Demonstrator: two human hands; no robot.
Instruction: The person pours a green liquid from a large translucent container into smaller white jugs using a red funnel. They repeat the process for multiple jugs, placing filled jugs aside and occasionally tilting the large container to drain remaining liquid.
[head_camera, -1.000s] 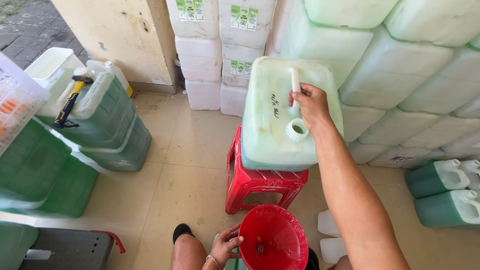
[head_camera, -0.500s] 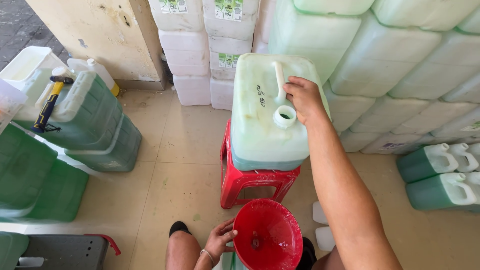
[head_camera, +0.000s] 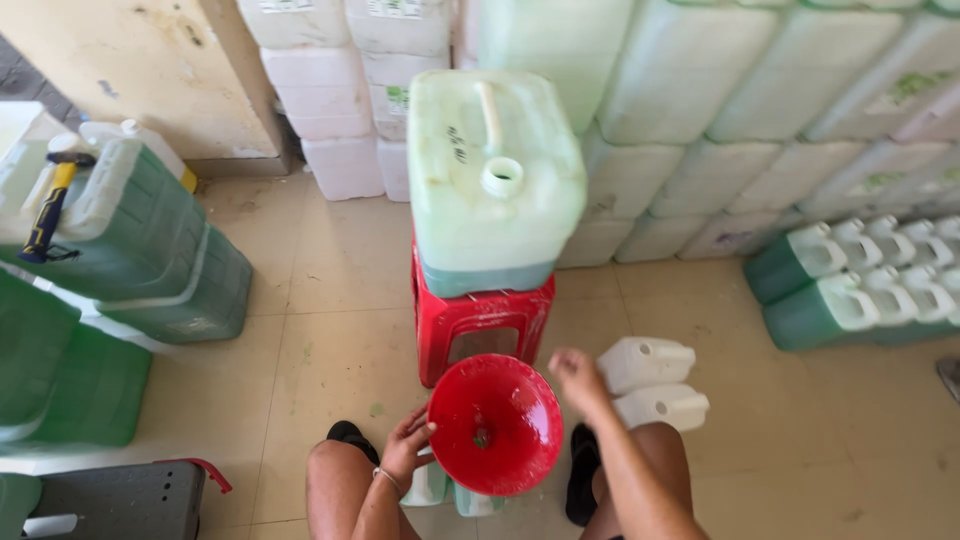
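Observation:
A big pale jerry can with a little green liquid at its bottom stands on a red plastic stool, its open neck facing me. Below it a red funnel sits over a small container between my knees. My left hand holds the funnel's left rim. My right hand hovers by the funnel's right rim, fingers loosely curled, holding nothing.
Two empty white small jugs lie right of the stool. Green-filled jugs stand at right, large green cans with a hand pump at left. Stacked pale cans fill the back wall. A grey stool is bottom left.
My right hand has left the big can's neck and dropped down beside the funnel. The view has moved closer and lower.

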